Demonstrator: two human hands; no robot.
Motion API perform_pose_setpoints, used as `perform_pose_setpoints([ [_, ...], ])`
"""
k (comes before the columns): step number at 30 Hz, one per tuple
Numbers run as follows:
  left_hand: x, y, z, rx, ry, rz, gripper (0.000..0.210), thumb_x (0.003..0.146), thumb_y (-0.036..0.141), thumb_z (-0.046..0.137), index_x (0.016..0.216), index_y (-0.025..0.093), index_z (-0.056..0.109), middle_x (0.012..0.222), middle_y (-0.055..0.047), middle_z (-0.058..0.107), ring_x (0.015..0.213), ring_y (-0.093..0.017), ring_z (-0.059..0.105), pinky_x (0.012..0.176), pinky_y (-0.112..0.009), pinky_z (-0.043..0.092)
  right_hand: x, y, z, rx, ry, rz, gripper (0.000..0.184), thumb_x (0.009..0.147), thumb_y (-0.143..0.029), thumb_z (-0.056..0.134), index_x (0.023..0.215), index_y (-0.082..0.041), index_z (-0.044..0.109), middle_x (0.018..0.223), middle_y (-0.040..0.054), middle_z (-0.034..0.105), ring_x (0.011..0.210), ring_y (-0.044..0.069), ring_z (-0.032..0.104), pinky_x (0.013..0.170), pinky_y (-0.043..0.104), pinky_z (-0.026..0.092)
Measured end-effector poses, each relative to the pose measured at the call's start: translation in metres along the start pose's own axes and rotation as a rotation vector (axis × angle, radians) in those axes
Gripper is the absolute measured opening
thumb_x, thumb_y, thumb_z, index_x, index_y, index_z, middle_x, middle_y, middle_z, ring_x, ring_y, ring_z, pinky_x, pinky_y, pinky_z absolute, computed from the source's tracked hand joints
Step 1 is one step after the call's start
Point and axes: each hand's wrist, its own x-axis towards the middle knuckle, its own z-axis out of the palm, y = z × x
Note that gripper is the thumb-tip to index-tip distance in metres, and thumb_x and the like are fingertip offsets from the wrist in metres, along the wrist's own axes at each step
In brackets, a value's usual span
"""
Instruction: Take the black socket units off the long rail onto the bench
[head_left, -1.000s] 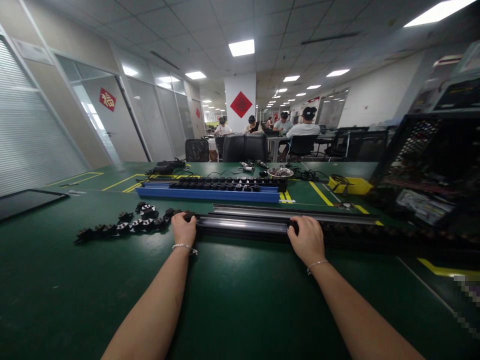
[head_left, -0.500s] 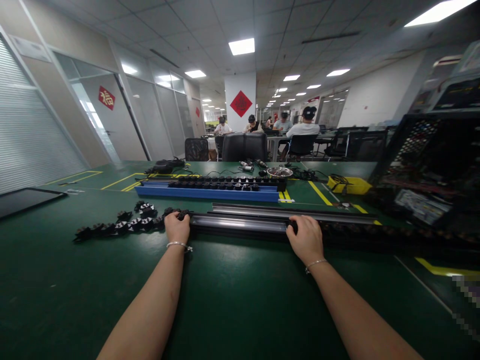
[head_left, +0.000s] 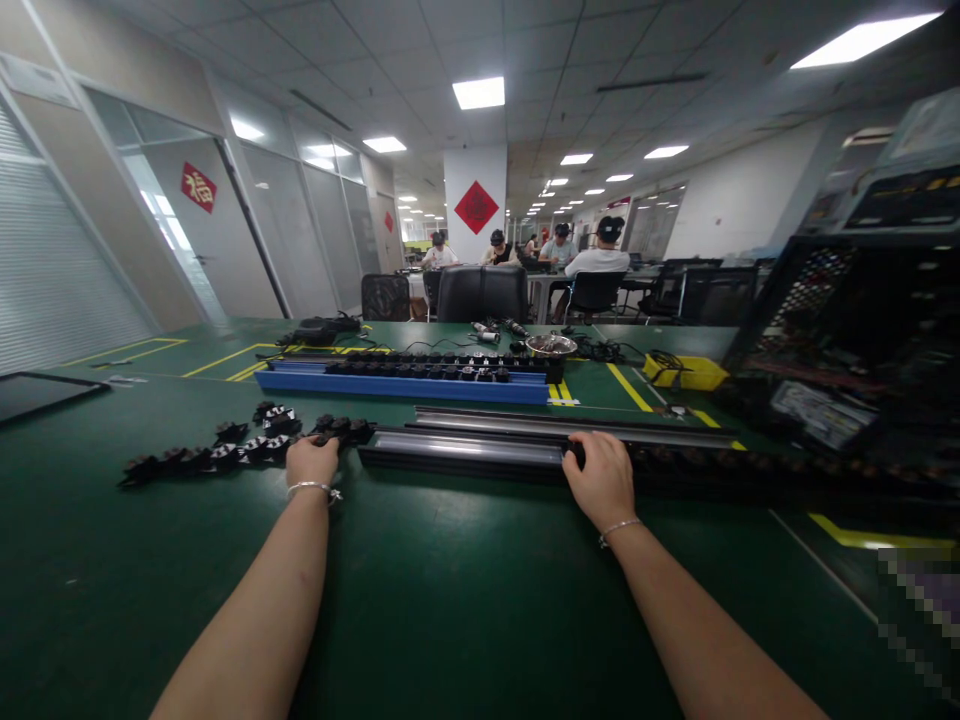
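A long black rail with a shiny, metallic-looking channel lies across the table in front of me. My right hand is closed on a small black part at the rail, its fingers curled over the top. Just beyond the rail's left end, my left hand has its fingers curled on another small black part. A row of loose black parts trails off to the left of that hand. A second rail lies right behind the first.
Behind the rails stands a blue rail holding several black parts. Farther back are a metal dish, cables and a yellow tray. An opened black computer case rises on the right. People sit at distant desks.
My left hand has moved left, off the rail's end and in among the loose black parts. My right hand stays at its place on the rail. The view has shifted slightly.
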Motion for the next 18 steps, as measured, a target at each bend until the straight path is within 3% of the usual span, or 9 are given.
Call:
perform_pose_setpoints([
  [10, 0.028, -0.023, -0.002, 0.065, 0.053, 0.013, 0.025, 0.063, 0.032, 0.062, 0.079, 0.015, 0.069, 0.095, -0.02, 0.068, 0.097, -0.038, 0.061, 0.086, -0.05, 0.046, 0.0, 0.001, 0.001, 0.015, 0.028, -0.002, 0.025, 0.076, -0.025, 0.047, 0.095, -0.017, 0.061, 0.095, 0.0101, 0.064, 0.101, 0.025, 0.048, 0.09, 0.04, 0.038],
  [18, 0.03, -0.023, 0.001, 0.105, 0.058, -0.016, 0.036, 0.061, 0.032, 0.065, 0.091, 0.014, 0.067, 0.108, -0.023, 0.062, 0.104, -0.04, 0.056, 0.086, -0.053, 0.044, 0.0, 0.0, -0.001, -0.065, 0.016, -0.02, 0.029, 0.077, -0.026, 0.046, 0.1, -0.016, 0.06, 0.098, 0.0111, 0.064, 0.106, 0.026, 0.048, 0.094, 0.041, 0.036],
])
